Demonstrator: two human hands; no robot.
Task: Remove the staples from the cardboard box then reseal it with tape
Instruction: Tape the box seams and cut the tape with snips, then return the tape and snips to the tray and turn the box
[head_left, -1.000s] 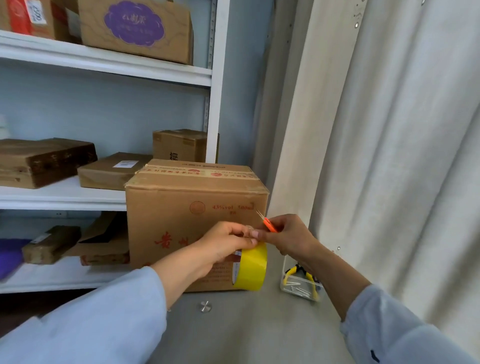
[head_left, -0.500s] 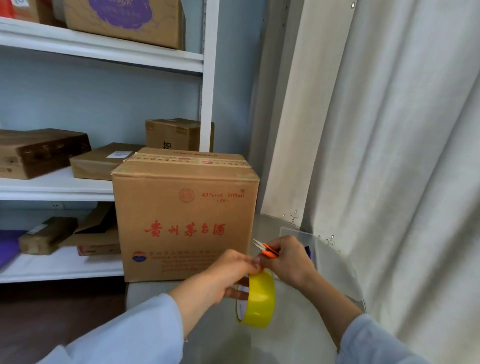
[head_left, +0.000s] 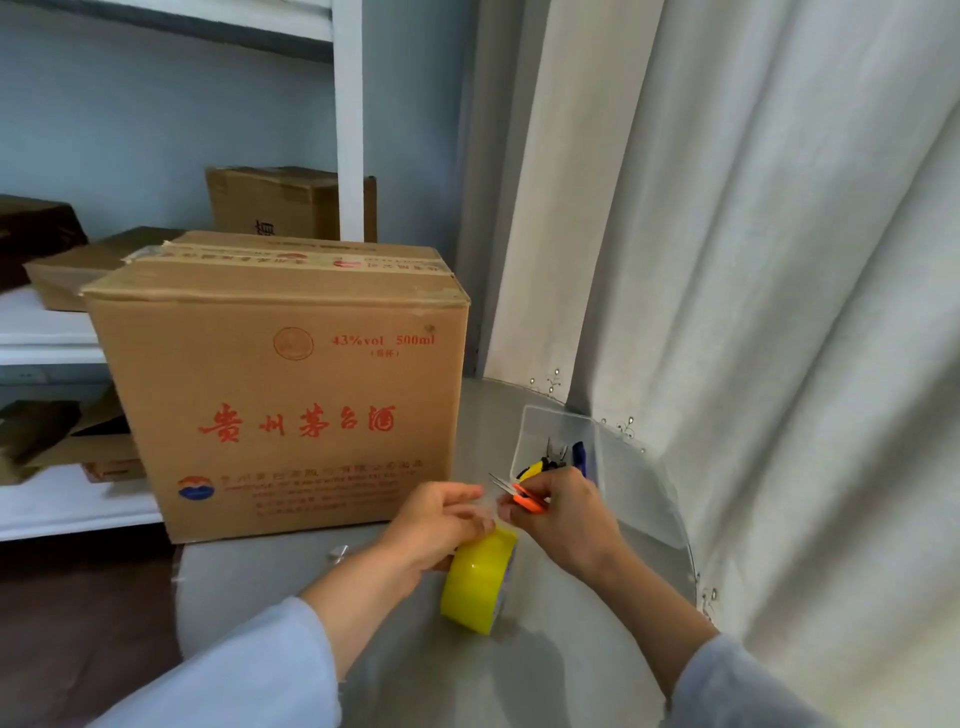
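The box (head_left: 280, 395) stands shut on the tabletop (head_left: 519, 675) before a shelf (head_left: 47, 338), the left hand (head_left: 436, 525) has its grip around the tape (head_left: 480, 584), and the right hand (head_left: 563, 512) pinches orange snips (head_left: 522, 496) near a tray (head_left: 597, 467).

The cardboard box (head_left: 280, 395) reads "43%vol 500ml" and "贵州茅台酒".

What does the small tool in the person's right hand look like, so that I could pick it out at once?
Start at the big brown cardboard box with red lettering on the grey table. In front of its lower right corner, the right hand holds small orange-handled snips, thin metal blades pointing left. The yellow tape roll below is round, and the yellow-handled pliers lie in the clear plastic tray.
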